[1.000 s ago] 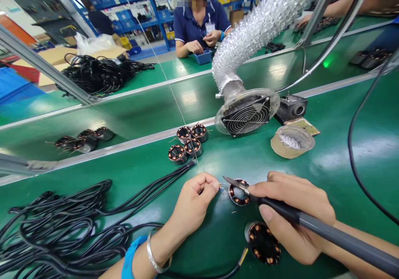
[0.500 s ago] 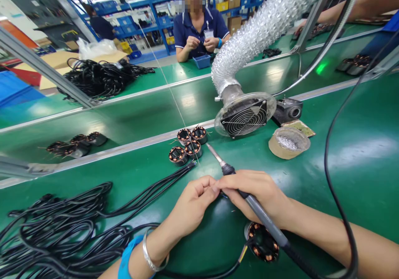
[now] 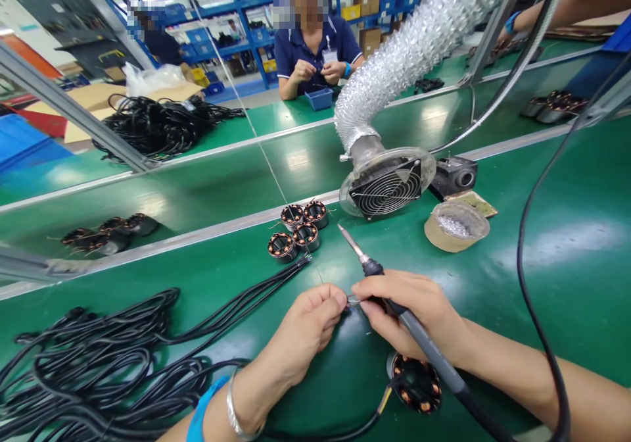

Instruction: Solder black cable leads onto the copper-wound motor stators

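The left hand (image 3: 308, 323) mostly hides what its grip pinches, and the thin wires (image 3: 353, 300) at its fingertips are too small to count. The right hand (image 3: 419, 307) covers part of the soldering iron (image 3: 430, 346). Inside the near coil (image 3: 422, 389), all is too dark to make out. The cable pile (image 3: 93, 363) runs past the left and bottom edges; the top edge cuts the silver hose (image 3: 424, 44). Across, 1 person (image 3: 320, 44) has a blurred head, and 1 arm (image 3: 586, 2) leaves at the right edge.

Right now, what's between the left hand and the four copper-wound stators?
In the head view: black cable ends with stripped tips, close to the stators, and a thin strand running down toward the left hand; otherwise green benchtop.
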Tool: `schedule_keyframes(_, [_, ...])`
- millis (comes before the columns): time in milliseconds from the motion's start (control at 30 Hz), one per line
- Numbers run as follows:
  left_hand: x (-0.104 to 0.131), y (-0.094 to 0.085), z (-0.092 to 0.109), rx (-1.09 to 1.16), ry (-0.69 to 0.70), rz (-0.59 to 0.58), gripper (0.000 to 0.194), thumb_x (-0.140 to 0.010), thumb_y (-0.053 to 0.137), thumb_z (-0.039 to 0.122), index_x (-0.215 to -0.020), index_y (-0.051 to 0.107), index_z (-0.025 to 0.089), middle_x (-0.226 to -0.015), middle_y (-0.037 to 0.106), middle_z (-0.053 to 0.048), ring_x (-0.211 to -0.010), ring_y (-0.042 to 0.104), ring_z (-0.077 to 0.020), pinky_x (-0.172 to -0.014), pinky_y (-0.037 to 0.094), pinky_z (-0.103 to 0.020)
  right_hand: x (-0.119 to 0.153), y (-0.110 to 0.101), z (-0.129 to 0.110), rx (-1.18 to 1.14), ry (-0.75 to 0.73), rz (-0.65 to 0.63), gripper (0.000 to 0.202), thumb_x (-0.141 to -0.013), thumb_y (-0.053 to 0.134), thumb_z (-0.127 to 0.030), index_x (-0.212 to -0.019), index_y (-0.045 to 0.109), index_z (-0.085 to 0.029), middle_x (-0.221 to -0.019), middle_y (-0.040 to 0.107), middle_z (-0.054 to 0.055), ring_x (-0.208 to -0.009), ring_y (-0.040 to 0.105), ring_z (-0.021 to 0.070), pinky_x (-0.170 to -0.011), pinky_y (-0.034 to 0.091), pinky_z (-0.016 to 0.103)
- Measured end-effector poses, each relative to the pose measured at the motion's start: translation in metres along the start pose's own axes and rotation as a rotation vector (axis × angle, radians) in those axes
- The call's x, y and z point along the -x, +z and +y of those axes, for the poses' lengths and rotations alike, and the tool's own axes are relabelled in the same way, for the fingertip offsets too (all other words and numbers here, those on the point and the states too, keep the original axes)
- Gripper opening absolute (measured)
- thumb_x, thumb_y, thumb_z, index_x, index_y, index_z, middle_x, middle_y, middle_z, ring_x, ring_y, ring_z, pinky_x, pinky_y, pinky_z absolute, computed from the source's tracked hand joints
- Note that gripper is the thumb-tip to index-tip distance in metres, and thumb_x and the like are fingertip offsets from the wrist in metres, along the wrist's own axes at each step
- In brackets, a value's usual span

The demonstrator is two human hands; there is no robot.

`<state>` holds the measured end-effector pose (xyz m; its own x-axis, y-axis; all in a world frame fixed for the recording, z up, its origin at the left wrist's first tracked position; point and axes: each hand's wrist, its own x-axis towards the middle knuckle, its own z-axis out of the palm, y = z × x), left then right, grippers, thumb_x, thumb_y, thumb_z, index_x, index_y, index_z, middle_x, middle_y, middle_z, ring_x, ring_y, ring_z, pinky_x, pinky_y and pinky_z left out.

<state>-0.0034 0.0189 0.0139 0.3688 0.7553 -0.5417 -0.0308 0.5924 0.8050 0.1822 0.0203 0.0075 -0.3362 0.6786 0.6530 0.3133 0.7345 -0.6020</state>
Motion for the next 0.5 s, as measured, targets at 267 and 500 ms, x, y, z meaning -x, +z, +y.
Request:
schedule_keyframes(267, [0.005, 0.011, -0.006, 0.042, 0.020, 0.106, 0.042, -0.075, 0.068, 0.054, -0.069, 0.043, 0.021, -0.047, 0.023, 0.014, -0.042, 0.009, -0.0041, -0.038, 0.008, -0.018, 0.006, 0.004, 0.002, -0.010, 0.104, -0.005, 0.027, -0.085, 0.052, -0.007, -0.107, 0.058, -0.020, -0.082, 0.069, 0.000, -0.069, 0.066, 0.0118, -0.067, 0.056, 0.022])
schedule_keyframes(500, [0.003, 0.017, -0.012, -0.008, 0.078, 0.194, 0.039, -0.076, 0.064, 0.052, -0.068, 0.043, 0.021, -0.048, 0.026, 0.013, -0.043, 0.012, -0.0049, -0.039, 0.012, -0.017, 0.009, 0.005, 0.008, 0.119, -0.029, -0.013, 0.024, -0.089, 0.049, -0.006, -0.105, 0.060, -0.019, -0.075, 0.066, 0.001, -0.059, 0.058, 0.0137, -0.056, 0.050, 0.026])
